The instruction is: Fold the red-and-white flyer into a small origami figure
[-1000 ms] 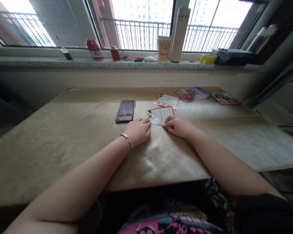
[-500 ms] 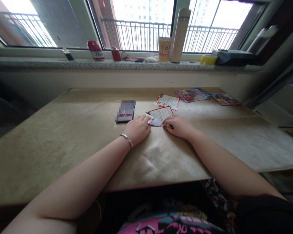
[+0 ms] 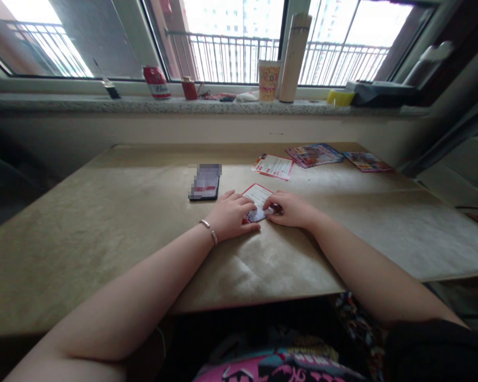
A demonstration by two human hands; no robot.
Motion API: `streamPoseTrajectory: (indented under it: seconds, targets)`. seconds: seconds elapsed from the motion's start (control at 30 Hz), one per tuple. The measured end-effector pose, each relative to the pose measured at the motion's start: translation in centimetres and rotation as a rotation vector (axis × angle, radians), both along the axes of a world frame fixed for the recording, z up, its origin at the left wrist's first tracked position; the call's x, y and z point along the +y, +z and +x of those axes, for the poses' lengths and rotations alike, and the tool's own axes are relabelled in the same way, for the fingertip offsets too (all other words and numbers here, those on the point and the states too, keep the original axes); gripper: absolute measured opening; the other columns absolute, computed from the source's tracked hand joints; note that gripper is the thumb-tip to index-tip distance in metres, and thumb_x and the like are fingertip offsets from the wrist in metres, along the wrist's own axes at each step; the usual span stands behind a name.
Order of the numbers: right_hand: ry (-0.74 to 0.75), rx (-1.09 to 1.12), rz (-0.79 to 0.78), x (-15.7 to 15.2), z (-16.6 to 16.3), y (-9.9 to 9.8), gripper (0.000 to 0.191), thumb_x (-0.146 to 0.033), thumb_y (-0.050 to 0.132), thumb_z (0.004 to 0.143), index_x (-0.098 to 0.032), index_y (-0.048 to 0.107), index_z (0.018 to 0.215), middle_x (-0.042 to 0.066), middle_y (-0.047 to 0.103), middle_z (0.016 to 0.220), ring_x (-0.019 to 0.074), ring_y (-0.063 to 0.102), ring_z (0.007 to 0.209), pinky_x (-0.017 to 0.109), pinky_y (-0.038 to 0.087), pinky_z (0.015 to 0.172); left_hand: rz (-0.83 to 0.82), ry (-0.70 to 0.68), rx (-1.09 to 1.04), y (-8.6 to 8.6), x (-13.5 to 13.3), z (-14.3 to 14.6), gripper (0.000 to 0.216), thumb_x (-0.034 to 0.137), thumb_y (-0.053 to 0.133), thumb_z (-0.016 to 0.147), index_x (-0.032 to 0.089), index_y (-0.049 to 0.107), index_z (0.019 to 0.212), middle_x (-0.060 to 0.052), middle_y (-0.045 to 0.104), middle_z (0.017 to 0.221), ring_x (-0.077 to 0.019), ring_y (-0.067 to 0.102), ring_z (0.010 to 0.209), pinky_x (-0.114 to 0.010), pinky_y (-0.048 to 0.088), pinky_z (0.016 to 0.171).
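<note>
Between my hands lies a red-edged white paper card (image 3: 257,194) with printed lines. Its near part looks lighter and bluish, perhaps folded over; my fingers hide much of it. My left hand (image 3: 233,215) lies over the card's left side, fingers stretched and thumb apart along the near edge. A silver open bracelet (image 3: 209,229) sits on that wrist. My right hand (image 3: 289,208) has its fingers curled and closed on the card's near right corner. Just left of my left hand is a phone (image 3: 206,183), its screen partly blurred.
Beyond the card rests another small pile of printed cards (image 3: 274,166). Colourful packets (image 3: 314,155) and another packet (image 3: 367,161) lie at the back right of the table (image 3: 103,228). A red can (image 3: 156,83), patterned cup (image 3: 269,80) and tall flask (image 3: 296,58) stand on the windowsill.
The card has turned and moved nearer to me, away from the other cards. My left hand has slid right onto it with the thumb now spread; my right hand stays at its corner.
</note>
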State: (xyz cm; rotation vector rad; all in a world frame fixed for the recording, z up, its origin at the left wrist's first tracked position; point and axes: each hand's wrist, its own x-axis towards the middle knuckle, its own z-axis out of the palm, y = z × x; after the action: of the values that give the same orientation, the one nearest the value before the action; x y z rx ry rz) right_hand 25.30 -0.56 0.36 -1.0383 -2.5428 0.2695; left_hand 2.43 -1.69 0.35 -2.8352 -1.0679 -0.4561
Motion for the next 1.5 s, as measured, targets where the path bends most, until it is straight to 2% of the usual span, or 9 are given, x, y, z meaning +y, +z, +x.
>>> streamPoseTrajectory:
  seconds: [0.13,0.23,0.37,0.43,0.57,0.8,1.07,1.3,1.5]
  targets:
    - [0.024,-0.06,0.051,-0.2,-0.1,0.1,0.013,-0.02,0.059,0.077,-0.02,0.067,0.087,0.005,0.068,0.088,0.0184,0.059,0.086,0.028,0.043,0.077,0.069,-0.017,0.051,0.1,-0.1,0.2,0.03,0.044,0.059,0.085,0.019,0.07,0.097,-0.008,0.07,0.102,-0.024,0.062,0.097,-0.04,0.044,0.091]
    - [-0.025,-0.1,0.116,-0.5,-0.5,0.1,0.012,-0.02,0.055,0.079,-0.021,0.067,0.083,0.004,0.069,0.086,0.0185,0.059,0.083,0.028,0.041,0.074,0.1,-0.012,0.064,0.3,-0.2,0.4,0.023,0.031,0.052,0.089,0.018,0.071,0.088,-0.007,0.072,0.091,-0.0205,0.064,0.084,-0.036,0.046,0.08]
    - [-0.131,-0.118,0.188,-0.9,-1.3,0.2,0.011,-0.02,0.054,0.078,-0.021,0.064,0.081,0.004,0.068,0.084,0.0187,0.058,0.079,0.029,0.038,0.069,0.159,0.019,0.029,0.2,-0.1,0.5,0.03,0.026,0.046,0.091,0.016,0.066,0.071,-0.007,0.072,0.077,-0.0173,0.065,0.071,-0.034,0.045,0.079]
    - [-0.157,-0.093,0.206,-1.1,-1.7,0.2,0.009,-0.02,0.054,0.077,-0.021,0.063,0.079,0.005,0.067,0.083,0.0188,0.057,0.08,0.029,0.038,0.069,0.186,0.036,-0.008,0.1,0.0,0.5,0.027,0.025,0.047,0.091,0.017,0.063,0.07,-0.006,0.071,0.073,-0.0163,0.064,0.068,-0.033,0.044,0.079]
    - [-0.173,0.04,0.197,-1.5,-2.6,0.3,0.006,-0.018,0.054,0.074,-0.02,0.058,0.077,0.003,0.063,0.078,0.0172,0.054,0.077,0.027,0.037,0.069,0.233,0.051,-0.093,-0.1,0.1,0.6,0.02,0.033,0.052,0.09,0.019,0.062,0.079,-0.003,0.07,0.076,-0.0162,0.063,0.07,-0.031,0.042,0.074]
    - [-0.171,0.269,0.051,-1.3,-2.3,0.2,0.004,-0.016,0.054,0.07,-0.02,0.055,0.071,-0.001,0.055,0.071,0.012,0.048,0.065,0.023,0.036,0.06,0.171,0.061,-0.212,0.4,-0.2,0.3,0.022,0.031,0.051,0.091,0.019,0.062,0.076,-0.002,0.07,0.077,-0.015,0.062,0.07,-0.03,0.039,0.072]
    - [-0.13,0.294,-0.053,-0.3,-0.6,0.3,0.003,-0.017,0.054,0.069,-0.019,0.055,0.069,-0.002,0.054,0.068,0.0108,0.048,0.061,0.022,0.036,0.058,0.158,0.078,-0.211,0.8,-0.2,-0.1,0.022,0.031,0.052,0.091,0.02,0.063,0.076,-0.001,0.071,0.078,-0.0159,0.063,0.073,-0.031,0.039,0.073]
    - [-0.176,0.249,-0.024,0.1,0.6,0.6,0.002,-0.017,0.053,0.068,-0.019,0.054,0.068,-0.001,0.054,0.066,0.0111,0.047,0.061,0.023,0.036,0.058,0.158,0.111,-0.218,1.0,-0.1,-0.5,0.024,0.032,0.049,0.092,0.02,0.063,0.077,-0.001,0.07,0.077,-0.0163,0.063,0.073,-0.032,0.039,0.076]
    - [-0.148,0.201,-0.037,1.0,2.5,0.7,0.003,-0.017,0.052,0.067,-0.019,0.054,0.069,-0.001,0.055,0.067,0.0124,0.048,0.063,0.025,0.037,0.061,0.122,0.139,-0.254,0.8,0.0,-0.6,0.021,0.033,0.053,0.09,0.02,0.064,0.078,-0.001,0.07,0.078,-0.0161,0.062,0.072,-0.031,0.039,0.074]
